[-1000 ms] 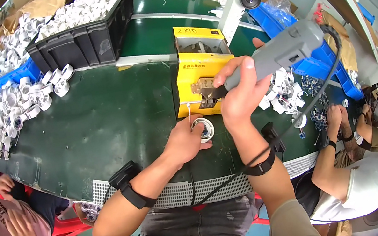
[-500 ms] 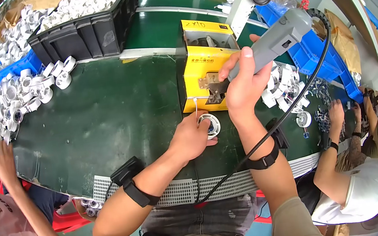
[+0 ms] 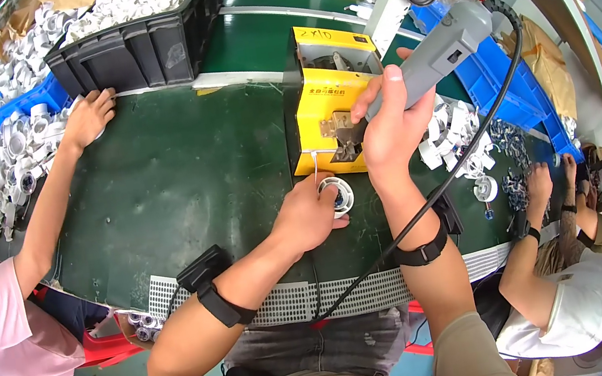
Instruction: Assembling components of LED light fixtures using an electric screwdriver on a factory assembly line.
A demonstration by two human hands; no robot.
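Note:
My right hand [image 3: 395, 127] is wrapped round a grey corded electric screwdriver [image 3: 447, 48], tilted with its lower end toward the metal bracket on the front of a yellow box-shaped screw feeder [image 3: 326, 98]. The hand hides part of the tool, and I cannot see whether its tip touches the feeder. Just in front of the feeder, my left hand [image 3: 305, 217] grips a round white plastic housing [image 3: 346, 195] with dark parts inside, resting low over the green table. A thin white rod [image 3: 315, 164] rises beside my left fingers.
White parts [image 3: 457, 137] lie in a heap right of the feeder, next to a blue bin [image 3: 509, 94] and small dark pieces [image 3: 508, 141]. A black crate [image 3: 134, 57] stands far left. The tool's black cable [image 3: 468, 163] crosses my right forearm. Co-workers sit at both sides.
At the left, a co-worker's arm has stretched out to the white parts by the black crate. My hands, the screwdriver and the housing stay nearly in place.

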